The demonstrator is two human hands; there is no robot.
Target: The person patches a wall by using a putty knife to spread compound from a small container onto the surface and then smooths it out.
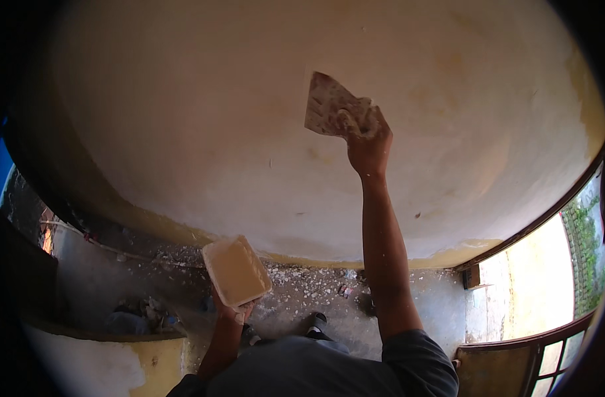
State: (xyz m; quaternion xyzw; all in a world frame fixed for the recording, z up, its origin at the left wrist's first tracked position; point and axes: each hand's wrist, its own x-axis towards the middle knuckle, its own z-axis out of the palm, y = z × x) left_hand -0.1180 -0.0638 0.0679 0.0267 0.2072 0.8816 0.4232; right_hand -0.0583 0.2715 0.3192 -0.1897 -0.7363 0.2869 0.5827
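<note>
My right hand (368,139) reaches up along the wall, closed round a putty knife (325,106) whose wide, smeared blade lies on or close against the surface. The wall (216,132) is coated whitish, with yellowish patches and small marks. Lower down at the left, my left hand (233,308) grips a shallow rectangular tray (270,289) from below. Pale beige paste (236,268) covers its inside, and part of that hand is hidden beneath it.
Flakes of debris (309,284) litter the floor along the wall's foot. At the lower left are rubble and bags (143,317) by a low yellow-white wall (97,360). A bright doorway (530,271) stands at the right, with a wooden paned door (547,364) below it. My shoes (317,322) are near the wall.
</note>
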